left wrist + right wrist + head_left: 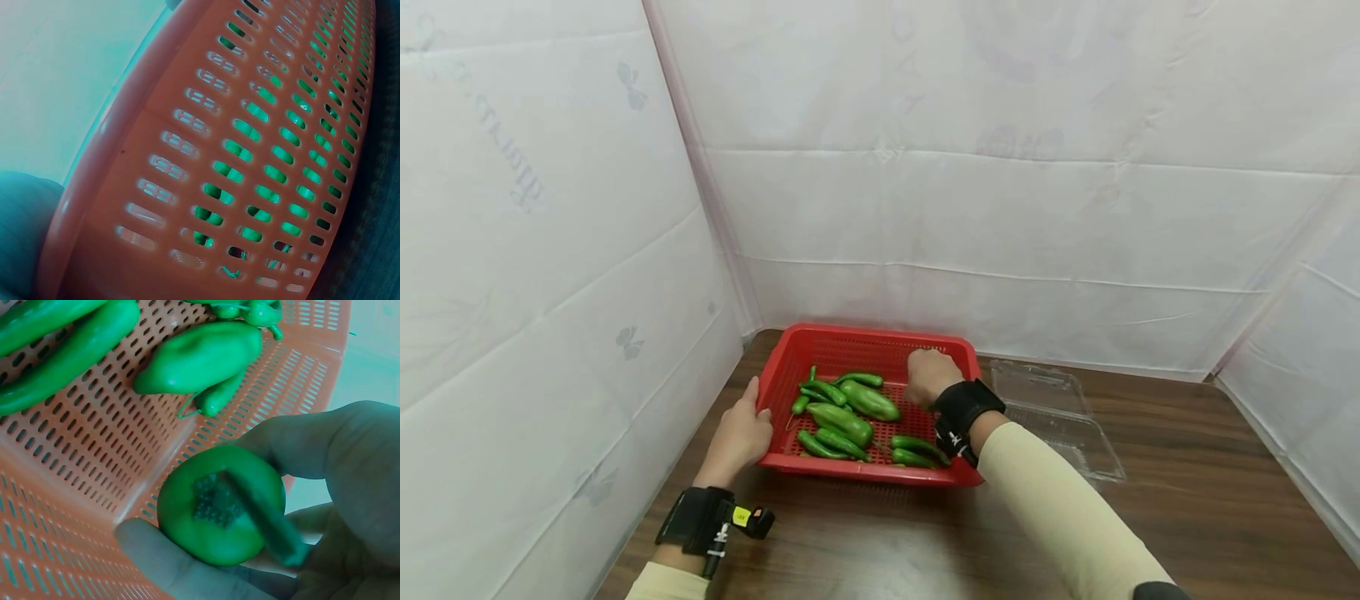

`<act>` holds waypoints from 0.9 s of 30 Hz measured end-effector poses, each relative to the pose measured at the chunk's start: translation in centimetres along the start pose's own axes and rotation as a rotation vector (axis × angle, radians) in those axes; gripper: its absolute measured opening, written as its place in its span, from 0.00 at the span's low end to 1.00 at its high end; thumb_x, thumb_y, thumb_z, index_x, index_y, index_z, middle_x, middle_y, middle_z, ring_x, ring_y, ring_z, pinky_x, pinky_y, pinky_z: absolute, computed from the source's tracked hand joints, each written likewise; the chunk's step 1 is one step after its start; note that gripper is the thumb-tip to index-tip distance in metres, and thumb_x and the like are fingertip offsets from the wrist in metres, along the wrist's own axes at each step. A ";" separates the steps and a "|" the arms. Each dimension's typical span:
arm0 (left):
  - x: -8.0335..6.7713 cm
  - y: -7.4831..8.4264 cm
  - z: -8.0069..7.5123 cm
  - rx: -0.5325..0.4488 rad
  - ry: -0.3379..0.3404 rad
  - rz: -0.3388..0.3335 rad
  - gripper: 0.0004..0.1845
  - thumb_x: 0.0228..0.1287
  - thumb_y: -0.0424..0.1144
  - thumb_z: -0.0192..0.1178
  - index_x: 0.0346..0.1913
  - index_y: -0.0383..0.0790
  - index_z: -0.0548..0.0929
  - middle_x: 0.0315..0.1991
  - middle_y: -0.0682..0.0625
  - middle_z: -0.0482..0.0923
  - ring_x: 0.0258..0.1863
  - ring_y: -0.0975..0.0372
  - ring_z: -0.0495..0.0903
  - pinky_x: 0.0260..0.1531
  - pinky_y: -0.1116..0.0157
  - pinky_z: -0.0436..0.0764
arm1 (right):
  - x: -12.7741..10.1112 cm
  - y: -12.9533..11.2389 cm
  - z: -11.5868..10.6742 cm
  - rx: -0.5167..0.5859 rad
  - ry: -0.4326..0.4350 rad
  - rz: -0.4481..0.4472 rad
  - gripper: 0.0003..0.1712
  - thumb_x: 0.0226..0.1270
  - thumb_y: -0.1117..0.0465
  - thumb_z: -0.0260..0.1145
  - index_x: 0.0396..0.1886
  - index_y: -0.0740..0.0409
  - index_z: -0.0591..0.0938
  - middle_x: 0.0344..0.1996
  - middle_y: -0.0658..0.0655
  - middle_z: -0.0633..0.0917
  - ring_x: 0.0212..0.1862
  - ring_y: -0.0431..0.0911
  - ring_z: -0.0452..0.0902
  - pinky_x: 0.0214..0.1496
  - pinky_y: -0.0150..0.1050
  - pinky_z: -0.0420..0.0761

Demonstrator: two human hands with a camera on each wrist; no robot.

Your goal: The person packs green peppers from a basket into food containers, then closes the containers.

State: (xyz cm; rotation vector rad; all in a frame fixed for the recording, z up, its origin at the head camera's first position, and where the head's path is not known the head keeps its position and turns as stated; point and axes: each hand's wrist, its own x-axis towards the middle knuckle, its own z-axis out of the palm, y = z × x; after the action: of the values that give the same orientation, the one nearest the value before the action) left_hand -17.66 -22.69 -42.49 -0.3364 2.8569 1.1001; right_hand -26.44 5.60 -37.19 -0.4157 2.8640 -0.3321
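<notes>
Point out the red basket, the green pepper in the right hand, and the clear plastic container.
red basket (865,335), head view, far rim
green pepper (215,506), right wrist view, stem end
clear plastic container (1060,412), head view, lid middle

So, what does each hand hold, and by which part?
The right hand grips a green pepper round its stem end. The left hand holds the red basket by its left rim.

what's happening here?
A person works at a red basket of green peppers on a wooden table. The left hand grips the basket's left rim. The right hand, inside the basket, holds one green pepper by its stem end. A clear plastic clamshell lies open to the right.
</notes>
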 end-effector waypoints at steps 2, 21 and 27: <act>0.0 0.0 0.0 -0.004 -0.003 -0.006 0.37 0.81 0.35 0.45 0.84 0.32 0.41 0.72 0.23 0.66 0.55 0.42 0.78 0.51 0.44 0.80 | -0.1 0.0 -0.2 0.002 -0.007 -0.003 0.19 0.71 0.65 0.66 0.20 0.54 0.73 0.15 0.51 0.68 0.19 0.44 0.62 0.24 0.37 0.66; 0.2 -0.1 0.0 0.007 0.001 0.028 0.37 0.81 0.34 0.45 0.83 0.30 0.41 0.71 0.22 0.67 0.60 0.39 0.78 0.56 0.40 0.78 | -1.1 0.8 -1.6 0.033 0.010 -0.033 0.05 0.68 0.68 0.64 0.37 0.58 0.75 0.21 0.53 0.72 0.22 0.46 0.68 0.24 0.36 0.67; 0.3 -0.4 -0.1 0.029 0.012 0.050 0.37 0.81 0.35 0.44 0.83 0.28 0.41 0.71 0.21 0.67 0.62 0.37 0.78 0.56 0.40 0.78 | -1.8 1.0 -2.2 0.049 0.004 -0.057 0.06 0.69 0.69 0.61 0.44 0.60 0.75 0.19 0.53 0.72 0.19 0.44 0.66 0.21 0.36 0.65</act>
State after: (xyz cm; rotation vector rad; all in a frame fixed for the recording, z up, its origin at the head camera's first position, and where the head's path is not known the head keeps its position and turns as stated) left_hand -17.85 -23.04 -42.72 -0.2724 2.9033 1.0669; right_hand -25.54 7.52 -34.99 -0.4892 2.8453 -0.4134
